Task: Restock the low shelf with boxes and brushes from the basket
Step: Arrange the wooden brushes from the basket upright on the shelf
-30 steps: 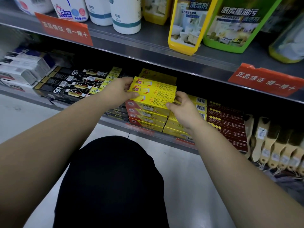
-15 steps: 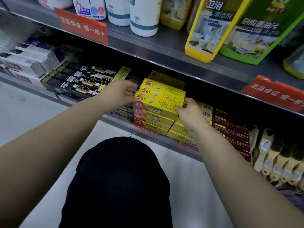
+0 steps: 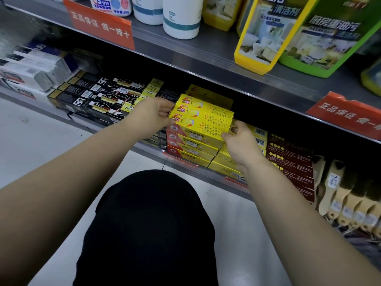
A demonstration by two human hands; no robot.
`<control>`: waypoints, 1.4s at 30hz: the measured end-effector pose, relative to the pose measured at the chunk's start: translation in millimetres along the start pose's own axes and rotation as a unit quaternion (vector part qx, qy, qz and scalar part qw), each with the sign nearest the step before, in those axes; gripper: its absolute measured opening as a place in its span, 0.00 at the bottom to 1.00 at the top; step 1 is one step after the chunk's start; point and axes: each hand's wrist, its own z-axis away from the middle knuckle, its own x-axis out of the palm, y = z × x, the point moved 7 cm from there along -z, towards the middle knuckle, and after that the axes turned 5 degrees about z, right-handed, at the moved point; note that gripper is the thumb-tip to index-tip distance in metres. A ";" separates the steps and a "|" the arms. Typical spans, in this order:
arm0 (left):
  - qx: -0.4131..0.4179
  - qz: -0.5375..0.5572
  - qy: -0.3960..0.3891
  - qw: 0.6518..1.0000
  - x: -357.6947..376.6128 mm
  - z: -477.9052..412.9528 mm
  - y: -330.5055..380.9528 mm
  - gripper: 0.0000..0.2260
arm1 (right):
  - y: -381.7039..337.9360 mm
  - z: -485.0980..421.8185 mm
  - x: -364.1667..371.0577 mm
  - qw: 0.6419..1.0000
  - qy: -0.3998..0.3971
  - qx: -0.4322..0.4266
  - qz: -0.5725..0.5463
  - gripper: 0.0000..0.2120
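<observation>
– Yellow cardboard boxes point(image 3: 203, 118), flat, three side by side: where do they sit in the head view?

– In the low grey metal shelf point(image 3: 144, 149), on top of a stack of red-and-yellow boxes point(image 3: 191, 145). Whether their weight rests fully on it, I cannot tell.

– And the hands?

– The left hand point(image 3: 150, 115) pinches their left end, thumb below and fingers above. The right hand point(image 3: 241, 145) has its fingers curled round the near right corner.

– What lies beside them?

– To the right there is a lower stack of plain yellow boxes point(image 3: 223, 165), partly behind the right wrist, then dark red boxes with yellow dots point(image 3: 288, 157). Past these stands a row of wooden-handled, dark-bristled brushes point(image 3: 340, 201). To the left are long black boxes point(image 3: 99, 98), and farther left white ones point(image 3: 31, 69), blurred.

– Above?

– The upper grey shelf point(image 3: 206, 58) carries white bottles point(image 3: 181, 19), a yellow cleaner bottle point(image 3: 266, 34) and a green one point(image 3: 329, 38). An orange sign with white characters point(image 3: 101, 27) hangs on its edge.

– Below?

– A knee in black cloth point(image 3: 148, 223), over a pale floor point(image 3: 41, 141).
</observation>
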 end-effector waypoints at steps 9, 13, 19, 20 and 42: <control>0.001 0.025 0.001 1.000 -3.5 -2.3 -3.6 0.25 | -9.8 2.1 -5.5 0.999 0.014 -0.026 0.013 0.27; 0.010 0.020 0.044 0.999 -35.0 -1.0 -19.5 0.24 | -47.3 13.7 1.3 0.980 0.048 -0.136 0.135 0.28; -0.043 -0.086 0.117 0.988 -74.1 9.0 -67.9 0.26 | -111.7 23.9 63.5 0.905 -0.031 -0.322 0.276 0.24; -0.070 -0.059 0.104 0.990 -71.6 9.4 -77.5 0.27 | -118.8 19.7 73.7 0.893 -0.043 -0.333 0.301 0.23; -0.082 -0.024 0.132 0.988 -54.9 2.1 -110.2 0.24 | -130.4 -27.2 133.6 0.804 -0.034 -0.328 0.495 0.15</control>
